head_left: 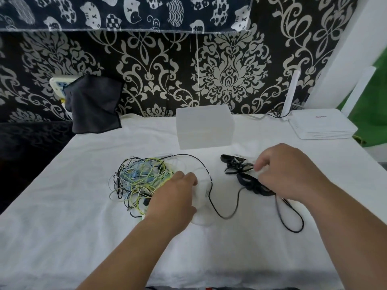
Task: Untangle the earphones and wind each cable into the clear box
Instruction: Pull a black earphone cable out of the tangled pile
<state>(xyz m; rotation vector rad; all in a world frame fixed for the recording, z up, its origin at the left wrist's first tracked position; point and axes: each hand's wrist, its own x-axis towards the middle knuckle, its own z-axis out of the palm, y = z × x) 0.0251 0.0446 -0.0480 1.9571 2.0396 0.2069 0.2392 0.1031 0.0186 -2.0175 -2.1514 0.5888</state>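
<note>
A tangle of earphone cables [139,178] in yellow-green, blue, black and white lies left of centre on the white cloth. My left hand [173,195] rests on its right edge with fingers curled down onto the cables. A loose black cable [225,216] runs from the tangle to a bundle of black straps [243,174] on the right. My right hand [287,170] is over that bundle, fingertips pinching something small and pale at its edge. The clear box [204,127] stands behind, at the centre back.
A white cloth [83,227] covers the table. A dark grey cloth [94,103] hangs at the back left over a white power strip [59,82]. A white router [322,124] with an upright antenna sits at the back right. Patterned wall behind.
</note>
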